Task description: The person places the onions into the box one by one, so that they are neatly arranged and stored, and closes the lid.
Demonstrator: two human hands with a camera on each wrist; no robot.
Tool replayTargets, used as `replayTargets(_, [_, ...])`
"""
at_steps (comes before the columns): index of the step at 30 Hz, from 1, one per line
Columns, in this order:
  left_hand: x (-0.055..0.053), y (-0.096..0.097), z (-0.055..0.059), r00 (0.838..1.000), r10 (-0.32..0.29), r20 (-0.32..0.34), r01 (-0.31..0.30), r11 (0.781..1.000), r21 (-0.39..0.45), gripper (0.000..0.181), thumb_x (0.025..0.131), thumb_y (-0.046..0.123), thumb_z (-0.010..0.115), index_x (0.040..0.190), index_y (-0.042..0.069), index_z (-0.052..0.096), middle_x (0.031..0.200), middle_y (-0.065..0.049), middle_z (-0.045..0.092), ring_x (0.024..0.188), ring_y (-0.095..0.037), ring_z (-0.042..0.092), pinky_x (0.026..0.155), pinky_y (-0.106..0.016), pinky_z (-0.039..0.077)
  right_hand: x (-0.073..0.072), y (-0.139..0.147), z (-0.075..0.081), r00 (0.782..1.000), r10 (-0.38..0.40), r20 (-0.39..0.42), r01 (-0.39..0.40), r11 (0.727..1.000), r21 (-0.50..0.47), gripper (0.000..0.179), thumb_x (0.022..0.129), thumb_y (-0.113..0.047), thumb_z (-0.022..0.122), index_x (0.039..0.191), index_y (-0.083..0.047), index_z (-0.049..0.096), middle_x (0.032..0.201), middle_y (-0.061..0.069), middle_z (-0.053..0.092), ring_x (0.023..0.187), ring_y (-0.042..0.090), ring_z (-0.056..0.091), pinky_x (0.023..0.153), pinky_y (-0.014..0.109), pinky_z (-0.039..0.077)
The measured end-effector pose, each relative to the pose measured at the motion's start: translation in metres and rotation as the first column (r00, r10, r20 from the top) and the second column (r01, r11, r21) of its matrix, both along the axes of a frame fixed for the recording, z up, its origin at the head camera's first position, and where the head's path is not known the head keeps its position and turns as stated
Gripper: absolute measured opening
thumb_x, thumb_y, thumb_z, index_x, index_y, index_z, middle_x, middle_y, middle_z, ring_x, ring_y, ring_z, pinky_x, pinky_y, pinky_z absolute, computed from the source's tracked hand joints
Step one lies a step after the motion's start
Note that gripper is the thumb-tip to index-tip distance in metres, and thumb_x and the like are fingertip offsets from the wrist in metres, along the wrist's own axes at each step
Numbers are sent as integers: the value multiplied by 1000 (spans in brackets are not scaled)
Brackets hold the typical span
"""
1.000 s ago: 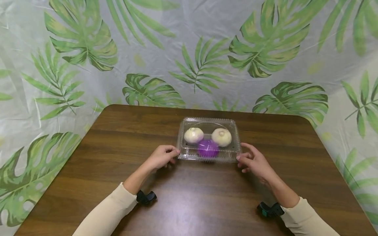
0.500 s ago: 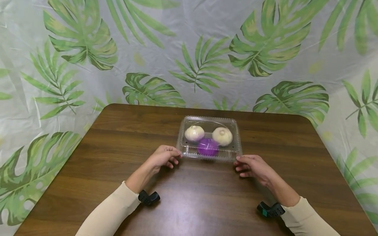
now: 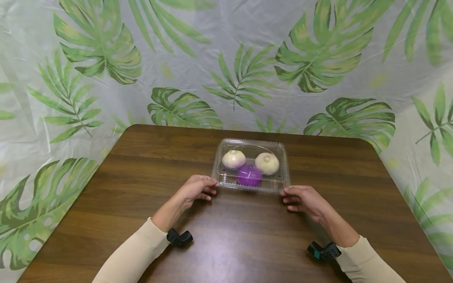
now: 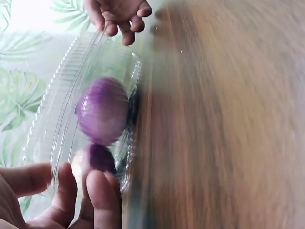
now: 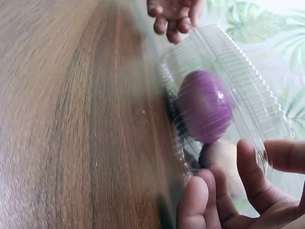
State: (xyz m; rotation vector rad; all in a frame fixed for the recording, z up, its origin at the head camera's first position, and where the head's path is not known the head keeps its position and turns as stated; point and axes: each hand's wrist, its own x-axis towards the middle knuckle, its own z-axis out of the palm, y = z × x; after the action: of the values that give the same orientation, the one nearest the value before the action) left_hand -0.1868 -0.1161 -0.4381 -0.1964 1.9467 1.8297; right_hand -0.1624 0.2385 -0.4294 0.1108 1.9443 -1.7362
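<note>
A lidded clear plastic clamshell box point(image 3: 226, 144) is at the far middle of the brown table. A purple onion point(image 3: 249, 175) sits at its front inside. Behind that lie a pale bulb with a purple tinge point(image 3: 233, 159) on the left and another pale bulb point(image 3: 267, 163) on the right. My left hand point(image 3: 194, 190) pinches the rim at the box's front left corner between thumb and finger. At the front right corner, my right hand point(image 3: 307, 201) pinches the rim too. The other fingers of both hands are loosely bent below the rim, as both wrist views show.
The wooden table point(image 3: 141, 157) extends around the box on all sides, with its rear edge a little behind the box. A leaf-printed sheet point(image 3: 240, 47) hangs behind it. Each wrist bears a black strap-on device point(image 3: 179, 237).
My right hand has come from the box's right side to its front corner. My left fingers have shifted slightly at the left corner. The box has moved very slightly up in the view.
</note>
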Motion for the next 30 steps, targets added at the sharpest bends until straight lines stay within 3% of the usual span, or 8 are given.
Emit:
replayTargets(4, [0, 3, -1, 998, 57, -37, -58, 998, -31, 12, 92, 11, 61, 88, 6, 71, 81, 6, 68, 81, -13, 61, 61, -22, 48, 0, -1, -1, 1000, -17, -18, 17, 1000, 11, 17, 100, -25, 56, 94, -22, 72, 92, -14, 70, 93, 6, 64, 81, 26, 56])
replayTargets(11, [1, 9, -6, 979, 173, -107, -180, 982, -61, 16, 85, 10, 61, 88, 2, 74, 74, 9, 64, 79, -10, 57, 67, -24, 45, -3, -4, 0, 999, -41, -35, 41, 999, 0, 22, 99, -20, 57, 86, -25, 74, 85, -18, 70, 90, 3, 62, 83, 24, 52])
replayTargets(17, [3, 13, -7, 971, 199, -135, -205, 978, -36, 13, 84, 8, 61, 83, 3, 72, 76, 8, 62, 81, -12, 55, 70, -25, 45, -4, -6, 1, 997, -61, -45, 59, 998, -35, 30, 98, -13, 55, 79, -26, 73, 79, -17, 69, 86, 2, 62, 83, 22, 50])
replayTargets(21, [4, 15, -8, 970, 196, -145, -203, 979, -32, 16, 85, 6, 60, 89, -2, 73, 79, 8, 62, 83, -12, 55, 71, -25, 46, -6, -7, 1, 995, -92, -47, 89, 995, -51, 31, 97, -10, 55, 77, -25, 73, 77, -17, 67, 83, 0, 60, 82, 22, 49])
replayTargets(30, [4, 15, -11, 974, 186, -132, -195, 979, -57, 21, 86, 9, 61, 98, -5, 74, 82, 5, 64, 82, -12, 55, 69, -24, 45, -6, -5, 0, 996, -79, -38, 80, 997, 15, 24, 99, -18, 55, 84, -26, 72, 82, -18, 67, 88, 1, 60, 81, 24, 49])
